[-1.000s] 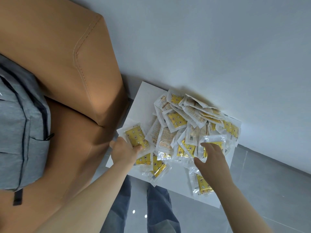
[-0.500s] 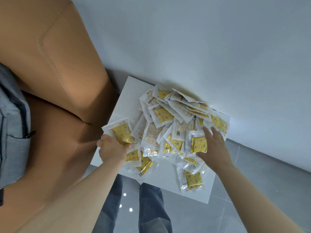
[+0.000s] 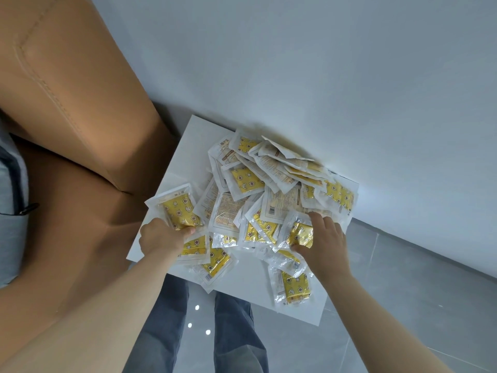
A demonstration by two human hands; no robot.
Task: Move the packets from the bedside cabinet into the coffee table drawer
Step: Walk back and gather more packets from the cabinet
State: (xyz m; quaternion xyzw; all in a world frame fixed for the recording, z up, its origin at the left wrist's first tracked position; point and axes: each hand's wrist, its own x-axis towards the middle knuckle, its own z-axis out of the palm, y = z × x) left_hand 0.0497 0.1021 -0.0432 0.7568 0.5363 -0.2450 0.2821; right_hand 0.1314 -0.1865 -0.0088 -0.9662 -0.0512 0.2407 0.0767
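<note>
Several clear packets with yellow star-printed contents lie in a heap (image 3: 271,184) on the white bedside cabinet top (image 3: 188,146), piled against the wall. My left hand (image 3: 161,238) grips one yellow packet (image 3: 178,210) at the heap's left edge, thumb on its lower end. My right hand (image 3: 322,238) pinches a crinkled clear packet (image 3: 298,230) at the heap's front right, fingers over it and thumb under it. One more packet (image 3: 294,288) lies alone near the cabinet's front edge. The coffee table drawer is not in view.
A tan leather headboard and bed (image 3: 75,117) stand close on the left of the cabinet. A grey bag (image 3: 10,211) rests at the far left edge. The white wall (image 3: 322,63) is behind, grey floor tiles (image 3: 403,305) to the right, my jeans-clad legs (image 3: 231,332) below.
My right hand slid right and forward over the heap, and its fingers and thumb have closed on a crinkled packet. The left hand keeps its grip on the yellow packet.
</note>
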